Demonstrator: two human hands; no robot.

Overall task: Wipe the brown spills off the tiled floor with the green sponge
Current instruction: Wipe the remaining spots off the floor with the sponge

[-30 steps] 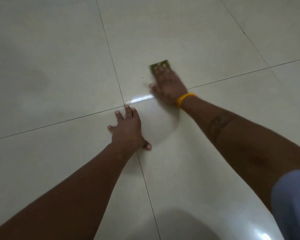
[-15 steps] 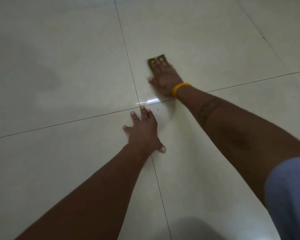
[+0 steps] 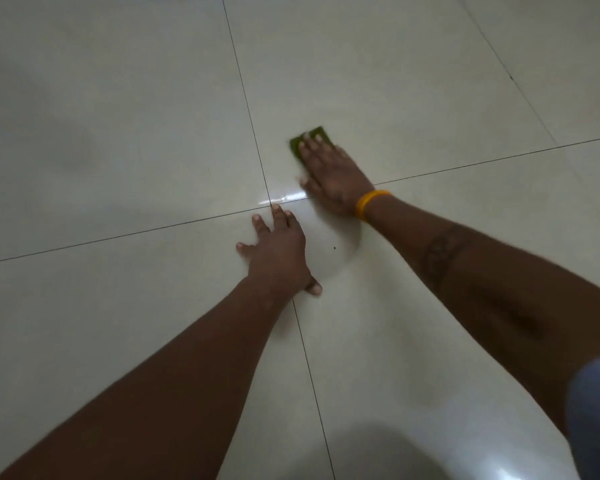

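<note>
Green sponge (image 3: 313, 137) lies flat beneath right hand (image 3: 333, 180), long axis hidden.

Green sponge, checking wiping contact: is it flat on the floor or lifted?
Flat: the right hand presses the sponge onto the tile with straight fingers.

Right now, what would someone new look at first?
The green sponge pops out, flat on the pale tiled floor under the right hand, just past where the tile lines cross. The bright yellow wristband on that wrist comes next, and the left hand lies spread on the floor nearer.
</note>
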